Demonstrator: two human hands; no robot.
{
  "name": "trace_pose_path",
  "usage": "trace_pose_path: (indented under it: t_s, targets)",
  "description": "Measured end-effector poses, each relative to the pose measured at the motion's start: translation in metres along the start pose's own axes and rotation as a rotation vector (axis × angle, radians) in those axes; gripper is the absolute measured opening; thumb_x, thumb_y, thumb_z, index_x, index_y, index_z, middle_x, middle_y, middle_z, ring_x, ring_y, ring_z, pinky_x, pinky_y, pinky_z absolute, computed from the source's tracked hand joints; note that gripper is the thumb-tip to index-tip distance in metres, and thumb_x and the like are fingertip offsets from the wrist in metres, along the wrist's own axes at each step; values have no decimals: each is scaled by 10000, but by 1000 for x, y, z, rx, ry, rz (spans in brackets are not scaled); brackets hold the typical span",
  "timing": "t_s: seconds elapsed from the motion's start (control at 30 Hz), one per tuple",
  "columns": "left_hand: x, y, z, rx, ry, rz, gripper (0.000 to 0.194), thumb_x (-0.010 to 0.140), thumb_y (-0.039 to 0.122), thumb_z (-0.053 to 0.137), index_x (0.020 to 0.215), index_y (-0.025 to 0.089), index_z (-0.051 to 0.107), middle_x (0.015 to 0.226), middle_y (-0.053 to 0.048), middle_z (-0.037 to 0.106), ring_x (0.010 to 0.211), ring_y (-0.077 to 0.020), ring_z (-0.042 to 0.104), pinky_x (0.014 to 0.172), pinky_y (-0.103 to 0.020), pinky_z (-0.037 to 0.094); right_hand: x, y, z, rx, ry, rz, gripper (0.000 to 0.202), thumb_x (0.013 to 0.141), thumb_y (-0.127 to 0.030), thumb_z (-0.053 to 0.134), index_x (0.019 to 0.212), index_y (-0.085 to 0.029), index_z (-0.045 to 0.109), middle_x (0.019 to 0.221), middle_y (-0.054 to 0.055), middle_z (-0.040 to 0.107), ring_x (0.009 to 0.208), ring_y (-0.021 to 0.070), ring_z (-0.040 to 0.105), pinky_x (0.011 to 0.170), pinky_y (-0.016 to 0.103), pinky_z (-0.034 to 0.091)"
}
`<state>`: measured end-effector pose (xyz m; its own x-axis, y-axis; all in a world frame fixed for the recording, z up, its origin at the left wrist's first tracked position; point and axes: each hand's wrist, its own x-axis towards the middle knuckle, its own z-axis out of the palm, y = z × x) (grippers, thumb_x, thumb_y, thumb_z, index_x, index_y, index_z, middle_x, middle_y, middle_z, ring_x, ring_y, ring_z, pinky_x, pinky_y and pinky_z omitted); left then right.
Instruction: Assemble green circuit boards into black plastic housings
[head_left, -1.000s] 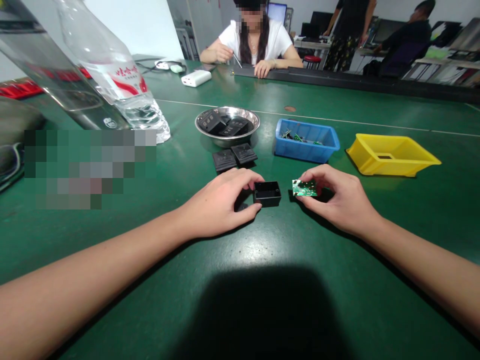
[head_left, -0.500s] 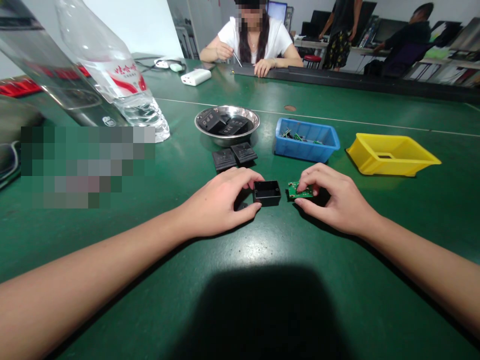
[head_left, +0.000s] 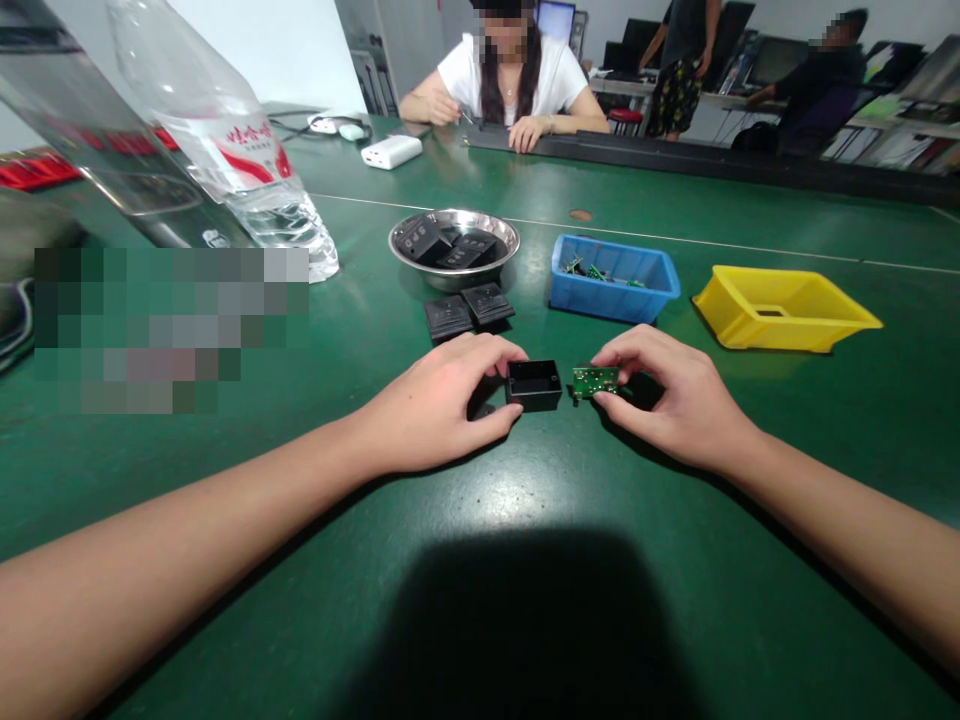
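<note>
My left hand [head_left: 457, 405] grips the left end of a small black plastic case [head_left: 534, 388], its open top facing up on the green table. Thumb and fingers lie on either side of that end. Just right of the case, my right hand [head_left: 664, 395] pinches a green circuit board [head_left: 594, 381] between thumb and fingers. The board is tilted up, with its solder-dotted face toward me, and a gap separates it from the case. Behind my left hand lie two black plastic covers [head_left: 448, 318], side by side.
Beyond the covers stands a steel bowl [head_left: 396, 250] of black cases. A blue bin [head_left: 611, 300] holds circuit boards, with a yellow bin [head_left: 795, 335] to its right. Bottles [head_left: 255, 165] stand at left. Across the table [head_left: 300, 560] sits a person [head_left: 442, 95] by a long black bar.
My right fingers have shifted from the top of the board to its far edge, and the board has tipped up so its face shows more. My left hand and the case stay put.
</note>
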<state>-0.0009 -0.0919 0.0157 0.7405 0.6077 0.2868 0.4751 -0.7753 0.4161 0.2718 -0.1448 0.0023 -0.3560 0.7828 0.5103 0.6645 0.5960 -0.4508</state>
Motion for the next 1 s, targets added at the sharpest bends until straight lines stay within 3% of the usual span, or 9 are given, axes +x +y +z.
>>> trace_pose_path:
  t_s: [0.4,1.0]
  targets:
    - [0,-1,0,3,-12,-25,365,902,340,629,1219,160,626,1047,-63,671,976,-226,649,939,-370,528,0,0,-2,-6,-63,-3,211,844,-127,654,1043,-193,684,1018,83,698,915,218,664,787,351,539]
    - [-2,0,-1,-13,-21,27,328,921,306,626,1224,180,609,1085,-53,669,997,-208,648,931,-331,518,2,1,0,-46,-96,-8,261,846,-132,680,1098,-195,698,1044,74,749,941,220,692,820,351,550]
